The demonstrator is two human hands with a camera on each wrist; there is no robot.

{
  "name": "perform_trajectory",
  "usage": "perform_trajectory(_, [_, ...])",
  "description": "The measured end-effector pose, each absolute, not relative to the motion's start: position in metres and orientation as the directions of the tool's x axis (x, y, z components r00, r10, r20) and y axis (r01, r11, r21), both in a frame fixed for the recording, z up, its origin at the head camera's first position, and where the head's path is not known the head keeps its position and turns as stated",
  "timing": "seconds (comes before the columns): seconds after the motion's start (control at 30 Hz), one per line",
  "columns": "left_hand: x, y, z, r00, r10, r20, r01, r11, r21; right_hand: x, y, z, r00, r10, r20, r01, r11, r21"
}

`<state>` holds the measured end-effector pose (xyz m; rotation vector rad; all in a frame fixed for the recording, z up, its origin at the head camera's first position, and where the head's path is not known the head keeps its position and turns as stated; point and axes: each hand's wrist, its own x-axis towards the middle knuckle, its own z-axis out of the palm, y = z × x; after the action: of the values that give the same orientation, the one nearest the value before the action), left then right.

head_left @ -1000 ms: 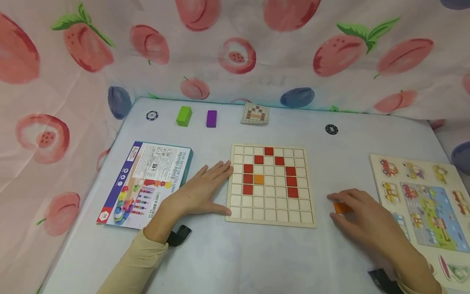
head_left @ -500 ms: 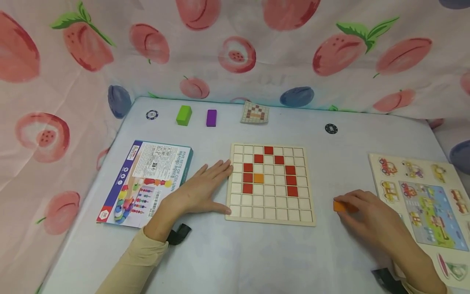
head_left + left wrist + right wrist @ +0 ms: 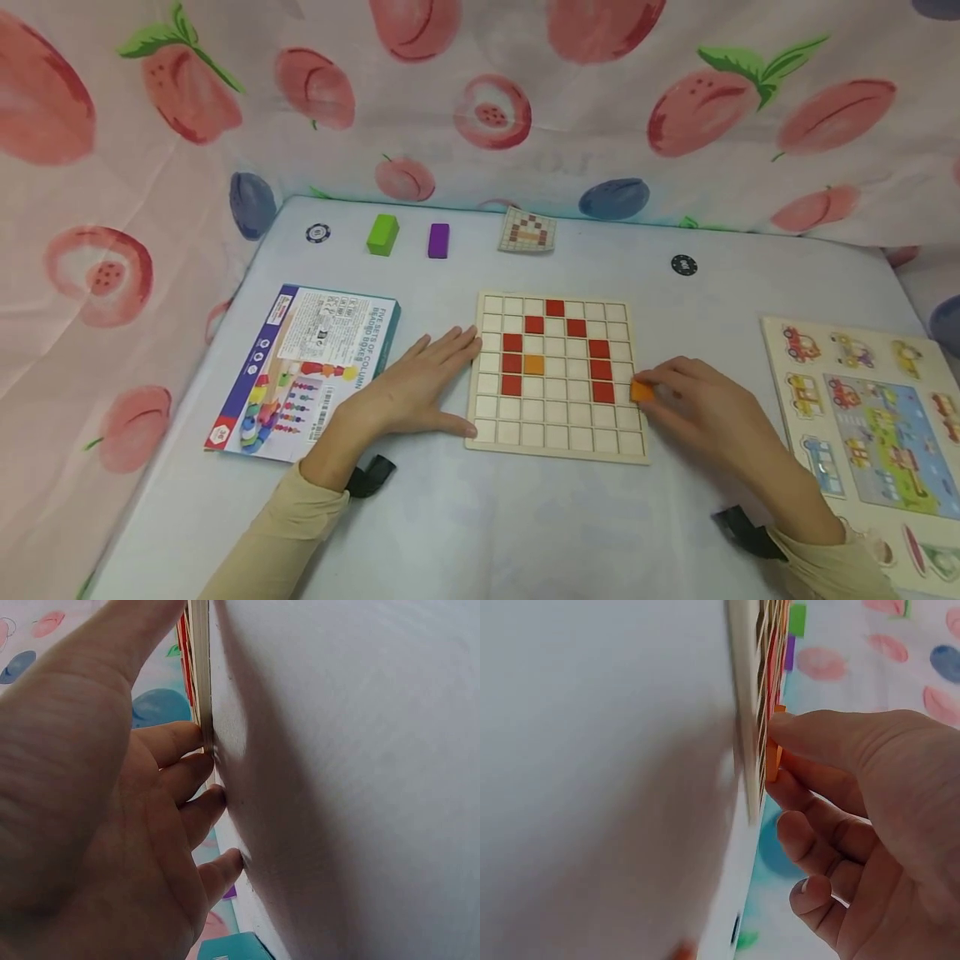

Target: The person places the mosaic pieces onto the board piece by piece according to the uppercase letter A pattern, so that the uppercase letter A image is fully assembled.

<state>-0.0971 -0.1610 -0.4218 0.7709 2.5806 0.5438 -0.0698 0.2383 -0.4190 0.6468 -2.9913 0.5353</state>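
The right hand point(image 3: 701, 408) pinches an orange tile point(image 3: 641, 391) between thumb and fingers, holding it over the right edge of the wooden grid board point(image 3: 557, 442). The left hand point(image 3: 408, 392) lies flat and open on the desk point(image 3: 525, 525), fingertips touching the board's left edge, beside a bead-toy box point(image 3: 303, 371).

I see the left hand point(image 3: 408, 392) flat on the table point(image 3: 525, 517), fingers straight, fingertips and thumb touching the left edge of the wooden grid board point(image 3: 557, 450). The right hand point(image 3: 693, 408) pinches an orange tile point(image 3: 641, 391) at the board's right edge. On the board: red tiles in an arch, one orange tile point(image 3: 533, 364) inside it. Toy box point(image 3: 303, 371) left of the left hand; vehicle puzzle point(image 3: 870, 417) at right. Far edge: green block point(image 3: 382, 234), purple block point(image 3: 438, 240), pattern card point(image 3: 528, 231).
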Motion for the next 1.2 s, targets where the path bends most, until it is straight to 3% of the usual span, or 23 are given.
perform_trajectory(0.47, [-0.096,-0.159,-0.422,-0.768,0.580,-0.272,0.419,0.776,0.471,-0.109,0.155,-0.419,-0.867,-0.495,0.051,-0.483,0.812,-0.328])
perform_trajectory(1.2, [-0.097,-0.160,-0.421,-0.769,0.578,-0.275,0.423,0.782,0.458,-0.113,0.146,-0.419,-0.877,-0.481,-0.012,-0.451,0.831,-0.326])
